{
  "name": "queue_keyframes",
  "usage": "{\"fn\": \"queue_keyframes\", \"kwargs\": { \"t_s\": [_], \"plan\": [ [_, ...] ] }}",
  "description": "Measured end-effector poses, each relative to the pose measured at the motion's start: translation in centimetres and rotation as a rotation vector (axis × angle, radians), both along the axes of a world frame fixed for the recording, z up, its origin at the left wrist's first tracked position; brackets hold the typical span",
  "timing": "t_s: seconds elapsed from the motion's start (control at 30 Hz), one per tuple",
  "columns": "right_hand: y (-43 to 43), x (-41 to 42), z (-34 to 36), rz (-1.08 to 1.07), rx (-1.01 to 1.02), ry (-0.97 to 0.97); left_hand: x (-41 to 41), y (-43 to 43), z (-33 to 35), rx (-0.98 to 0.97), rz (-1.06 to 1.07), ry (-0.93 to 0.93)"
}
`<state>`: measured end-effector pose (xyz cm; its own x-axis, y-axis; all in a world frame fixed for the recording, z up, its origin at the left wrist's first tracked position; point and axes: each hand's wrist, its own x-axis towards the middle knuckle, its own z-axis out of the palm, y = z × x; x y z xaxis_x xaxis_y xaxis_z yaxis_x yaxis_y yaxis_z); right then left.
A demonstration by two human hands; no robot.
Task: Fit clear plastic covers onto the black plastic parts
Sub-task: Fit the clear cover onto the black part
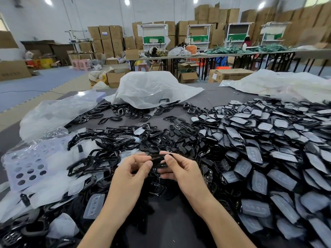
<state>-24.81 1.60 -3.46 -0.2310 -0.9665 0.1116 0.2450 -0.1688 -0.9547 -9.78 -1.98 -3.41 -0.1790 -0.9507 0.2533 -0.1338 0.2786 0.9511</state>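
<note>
Head view: my left hand (133, 169) and right hand (179, 168) pinch one black part (158, 161) between them, near centre, held edge-up to seat a cover; cover itself not discernible. Finished pieces (268, 149) piled right, loose frames (100, 154) left, within reach.

Both hands meet in front of you, forearms angled inward.
Your left hand (131, 170) and right hand (181, 169) pinch one black part (158, 161) between thumbs and curled fingers (138, 157).
</note>
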Motion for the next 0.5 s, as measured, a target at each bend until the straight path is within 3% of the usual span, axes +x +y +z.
{"fn": "queue_keyframes", "kwargs": {
  "t_s": [0.2,0.33,0.5],
  "plan": [
    [0.3,0.1,0.0,0.118,-0.025,0.006,-0.5,0.4,0.1,-0.025,-0.002,0.038],
    [0.3,-0.1,-0.1,0.161,-0.027,-0.016,-0.3,0.4,0.3,0.064,-0.089,0.086],
    [0.0,0.4,-0.5,0.069,-0.04,0.099,-0.5,1.2,0.0,-0.355,0.177,-0.369]
  ]
}}
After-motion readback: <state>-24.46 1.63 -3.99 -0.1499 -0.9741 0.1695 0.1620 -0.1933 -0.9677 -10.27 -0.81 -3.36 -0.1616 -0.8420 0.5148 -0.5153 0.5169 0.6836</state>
